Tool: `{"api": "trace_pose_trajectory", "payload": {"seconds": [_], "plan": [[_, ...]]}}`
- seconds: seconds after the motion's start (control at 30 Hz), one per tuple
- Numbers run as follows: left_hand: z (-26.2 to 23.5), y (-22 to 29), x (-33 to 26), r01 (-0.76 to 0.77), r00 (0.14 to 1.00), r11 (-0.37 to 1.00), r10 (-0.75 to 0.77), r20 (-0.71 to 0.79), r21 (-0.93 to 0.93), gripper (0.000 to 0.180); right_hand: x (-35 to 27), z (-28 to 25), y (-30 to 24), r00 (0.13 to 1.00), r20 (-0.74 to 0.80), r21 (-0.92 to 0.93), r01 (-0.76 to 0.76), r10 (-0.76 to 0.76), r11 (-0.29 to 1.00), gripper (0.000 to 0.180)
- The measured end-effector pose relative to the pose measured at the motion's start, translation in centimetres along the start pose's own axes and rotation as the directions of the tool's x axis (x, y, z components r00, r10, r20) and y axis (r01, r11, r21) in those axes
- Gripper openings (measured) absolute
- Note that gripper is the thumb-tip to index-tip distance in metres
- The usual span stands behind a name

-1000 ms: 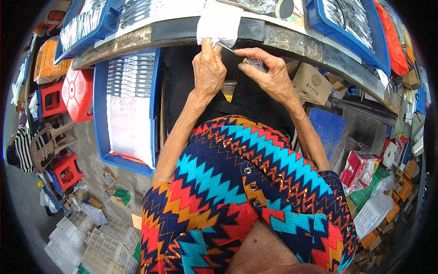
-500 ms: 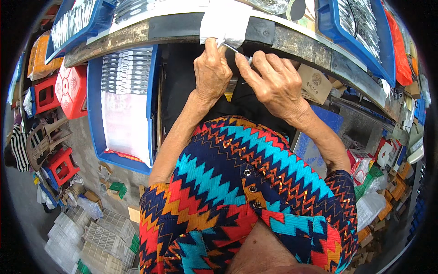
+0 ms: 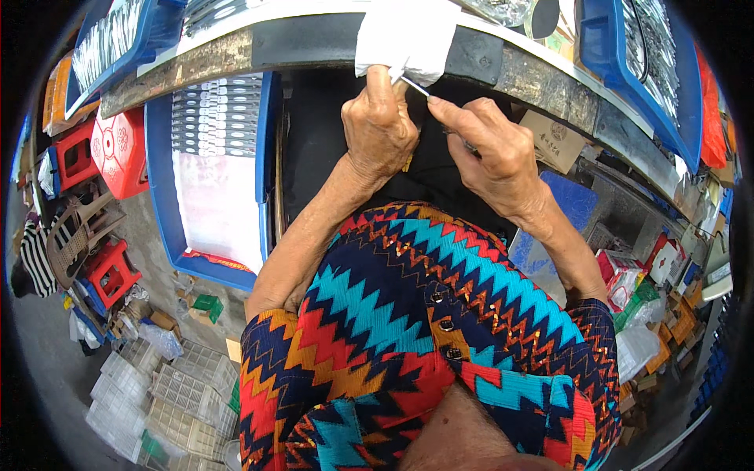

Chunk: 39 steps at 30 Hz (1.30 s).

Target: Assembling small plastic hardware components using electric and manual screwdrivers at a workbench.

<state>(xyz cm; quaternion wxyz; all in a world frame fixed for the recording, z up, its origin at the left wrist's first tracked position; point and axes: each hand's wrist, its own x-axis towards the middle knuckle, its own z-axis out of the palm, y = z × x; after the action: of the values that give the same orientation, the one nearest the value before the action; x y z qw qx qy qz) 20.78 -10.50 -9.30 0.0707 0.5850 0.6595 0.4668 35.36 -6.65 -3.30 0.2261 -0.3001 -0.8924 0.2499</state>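
Observation:
At the edge of the workbench my left hand (image 3: pixel 381 125) is closed, thumb and forefinger pinching a small white piece (image 3: pixel 398 71) against a white cloth (image 3: pixel 404 35) that hangs over the edge. My right hand (image 3: pixel 495 153) has its fingers closed round a thin tool with a slim metal shaft (image 3: pixel 416 86). The shaft runs along the forefinger, and its tip meets the white piece. Most of the tool is hidden in the palm, so its exact kind does not show.
Below the bench on the left stands a blue tray (image 3: pixel 161 180) with rows of dark-and-white handled items (image 3: pixel 216 118). Blue bins (image 3: pixel 609 47) of slender packed pieces rest on the bench (image 3: pixel 314 47) at both sides. Red stools (image 3: pixel 110 271) and plastic crates (image 3: pixel 184 400) fill the left floor.
My right hand has drawn slightly away from my left, to the right, leaving more of the metal shaft in sight. My left hand keeps its pinch at the cloth.

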Motion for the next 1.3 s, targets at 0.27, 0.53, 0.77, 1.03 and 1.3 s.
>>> {"api": "trace_pose_trajectory", "payload": {"seconds": [0.27,0.53,0.77,1.03,1.3], "plan": [[-0.2,-0.1,-0.1,0.004,1.000,0.999,-0.003,-0.009,0.041,0.010,1.1,-0.7,-0.3,0.922,0.147,0.525,-0.380,0.358,0.762,0.027],[0.0,0.3,0.1,0.016,0.999,0.999,-0.015,-0.036,0.048,0.012,1.5,-1.9,0.9,0.681,0.581,0.743,-0.667,0.445,0.051,0.032],[-0.1,0.9,0.1,0.073,0.997,0.994,-0.071,-0.019,0.077,0.012,0.0,-0.3,1.1,0.888,0.306,0.651,-0.458,0.343,0.605,0.030],[-0.3,1.1,0.0,0.113,0.994,0.993,-0.113,0.000,0.020,0.011,-1.2,0.2,0.6,0.932,0.172,0.571,-0.359,0.320,0.738,0.036],[-0.3,1.0,0.1,0.145,0.989,0.989,-0.146,0.037,0.040,0.011,-1.3,1.0,1.1,0.955,0.129,0.564,-0.293,0.269,0.772,0.034]]}}
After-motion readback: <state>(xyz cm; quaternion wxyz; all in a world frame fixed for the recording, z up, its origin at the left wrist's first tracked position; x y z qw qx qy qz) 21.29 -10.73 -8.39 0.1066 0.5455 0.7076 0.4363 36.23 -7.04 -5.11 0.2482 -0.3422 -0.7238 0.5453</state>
